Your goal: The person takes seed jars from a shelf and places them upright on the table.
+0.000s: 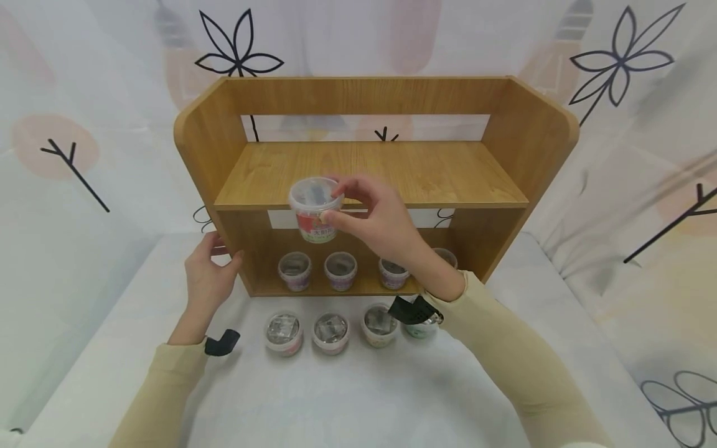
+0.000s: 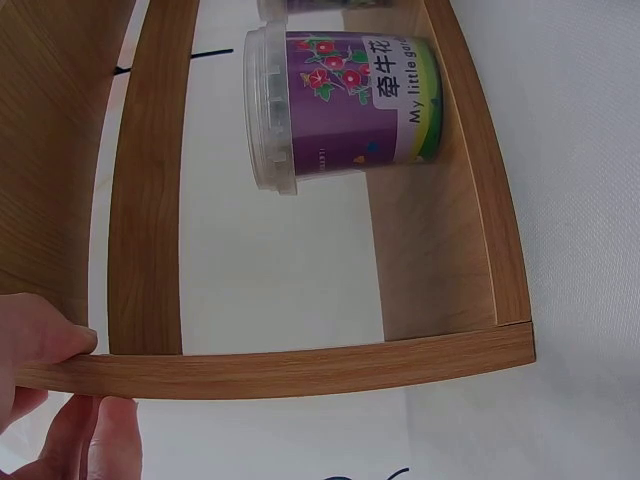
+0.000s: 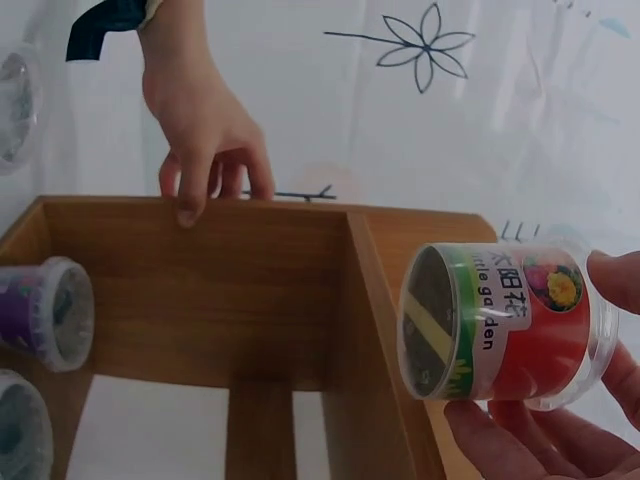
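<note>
My right hand [image 1: 381, 218] pinches a clear plastic cup [image 1: 315, 208] by its rim, in front of the wooden shelf's upper board [image 1: 370, 174]. Its red label with flowers shows in the right wrist view, where the cup [image 3: 500, 325] lies between thumb and fingers. The left hand [image 1: 210, 274] grips the side panel [image 2: 290, 372] of the shelf near its lower front, thumb on one face and fingers on the other. Along the lower board stand several purple-labelled cups [image 1: 294, 271]; the right forearm partly covers the ones at the right.
On the white table [image 1: 336, 404] before the shelf, several lidded cups [image 1: 283, 333] form a row. A black wrist strap [image 1: 414, 309] hides part of the rightmost cup. Behind the shelf hangs a pale cloth [image 1: 347, 37] with drawn plants.
</note>
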{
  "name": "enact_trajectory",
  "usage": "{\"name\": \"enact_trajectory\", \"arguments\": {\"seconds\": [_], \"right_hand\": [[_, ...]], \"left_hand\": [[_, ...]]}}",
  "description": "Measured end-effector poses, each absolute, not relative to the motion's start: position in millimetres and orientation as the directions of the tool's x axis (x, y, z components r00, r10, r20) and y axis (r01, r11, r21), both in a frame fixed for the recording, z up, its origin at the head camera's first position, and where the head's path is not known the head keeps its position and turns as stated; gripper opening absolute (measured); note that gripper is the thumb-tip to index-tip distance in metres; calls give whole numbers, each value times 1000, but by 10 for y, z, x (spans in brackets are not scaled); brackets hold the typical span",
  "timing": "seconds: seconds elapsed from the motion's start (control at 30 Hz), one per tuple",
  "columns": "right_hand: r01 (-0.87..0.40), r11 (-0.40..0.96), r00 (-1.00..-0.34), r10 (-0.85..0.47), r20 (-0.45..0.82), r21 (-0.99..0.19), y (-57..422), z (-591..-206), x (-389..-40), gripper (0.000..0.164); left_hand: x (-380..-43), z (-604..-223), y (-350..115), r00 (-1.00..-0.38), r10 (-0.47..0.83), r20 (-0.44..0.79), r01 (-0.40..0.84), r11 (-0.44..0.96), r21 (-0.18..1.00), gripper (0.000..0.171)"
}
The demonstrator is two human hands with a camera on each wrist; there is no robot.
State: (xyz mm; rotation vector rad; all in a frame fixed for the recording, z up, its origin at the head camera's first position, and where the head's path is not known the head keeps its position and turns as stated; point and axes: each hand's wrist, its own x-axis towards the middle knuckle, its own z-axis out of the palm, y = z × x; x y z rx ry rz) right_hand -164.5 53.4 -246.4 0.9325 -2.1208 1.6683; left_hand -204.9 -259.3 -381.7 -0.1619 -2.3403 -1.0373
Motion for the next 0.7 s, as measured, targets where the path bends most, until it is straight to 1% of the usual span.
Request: {"name": "enact_trajectory", "arguments": {"seconds": [0.07,0.3,0.47,0.7], "right_hand": [[-630,131,-760,-311,571,-766,557,-2494,-1614,25],[-598,77,-773,-318,549,-797,630,-2599,-1510,25],[-574,106,-795,-312,521,-812,683,-2682,-1439,25],[-556,110,-807,-307,504,-824,750,-2789,-1380,24]], "left_hand": [[-2052,-3820,-2594,-829,-114,547,330,691,643,42],[-2053,-3818,-2601,-828,-111,550,335,689,643,42],[-2053,-3821,-2607,-831,-110,546,332,690,644,41],[-2044,-3818,-2602,-828,-105,551,339,689,640,41]]}}
